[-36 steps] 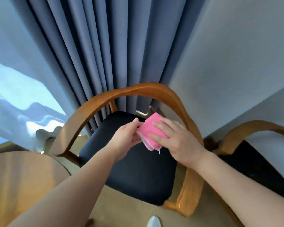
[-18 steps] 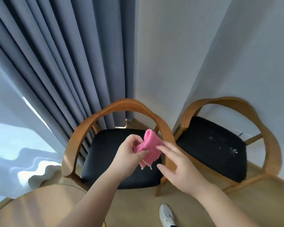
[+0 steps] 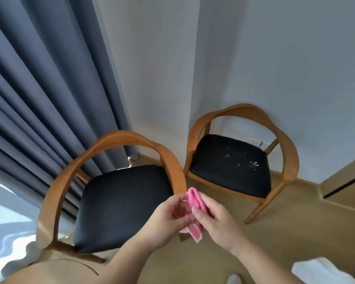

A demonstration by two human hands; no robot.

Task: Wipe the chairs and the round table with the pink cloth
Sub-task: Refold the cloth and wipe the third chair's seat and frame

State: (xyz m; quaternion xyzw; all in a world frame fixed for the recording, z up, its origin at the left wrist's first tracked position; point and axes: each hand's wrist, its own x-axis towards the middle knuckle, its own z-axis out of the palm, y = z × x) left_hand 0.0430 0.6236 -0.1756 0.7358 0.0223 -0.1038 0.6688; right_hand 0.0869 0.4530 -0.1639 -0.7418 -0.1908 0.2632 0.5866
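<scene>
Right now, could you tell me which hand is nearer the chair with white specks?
Right. The right hand hovers before the speckled chair; the left hand is farther left, by the other chair.

Folded pink cloth (image 3: pixel 193 198), chair (image 3: pixel 230 167) seat white-speckled

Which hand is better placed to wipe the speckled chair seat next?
Probably the right hand: both hold the pink cloth, but it is nearer the speckled chair seat than the left hand.
</scene>
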